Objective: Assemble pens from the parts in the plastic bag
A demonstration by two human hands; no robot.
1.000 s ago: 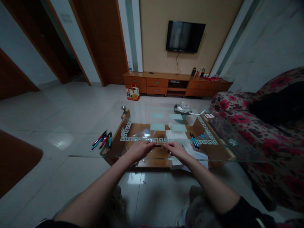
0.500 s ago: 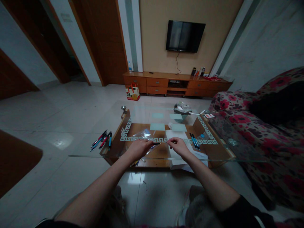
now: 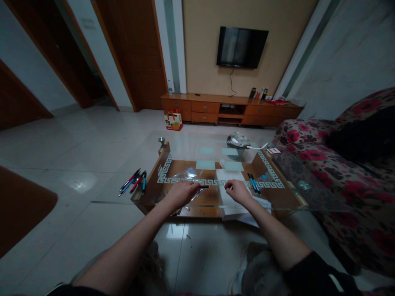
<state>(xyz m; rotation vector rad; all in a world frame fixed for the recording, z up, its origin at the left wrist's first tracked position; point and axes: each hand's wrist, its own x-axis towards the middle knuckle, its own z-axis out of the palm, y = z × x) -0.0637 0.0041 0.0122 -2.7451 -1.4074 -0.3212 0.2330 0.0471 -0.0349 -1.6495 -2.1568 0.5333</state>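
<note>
My left hand [image 3: 184,192] is closed over the glass table, with a dark pen-like barrel [image 3: 204,187] pointing right out of its fingers. Its other end is hidden by the hand. A short gap to the right, my right hand [image 3: 239,191] is pinched; what sits between its fingertips, if anything, is too small to name. Beside the right hand lie blue-and-black pens [image 3: 254,183], side by side on the glass. At the left end of the tabletop rests a loose bunch of several pens [image 3: 132,183], red, blue and black.
Under the glass top [image 3: 185,144], a wooden shelf carries a clear plastic bag [image 3: 187,174] and a white box [image 3: 230,199] with papers. A bowl holding a dark plastic bag [image 3: 238,140] stands toward the far right. A flowered sofa [image 3: 311,144] is at right.
My right hand has moved slightly right, widening the gap to the dark barrel. The left hand stays closed on it, nearly still. The view has shifted a little.
</note>
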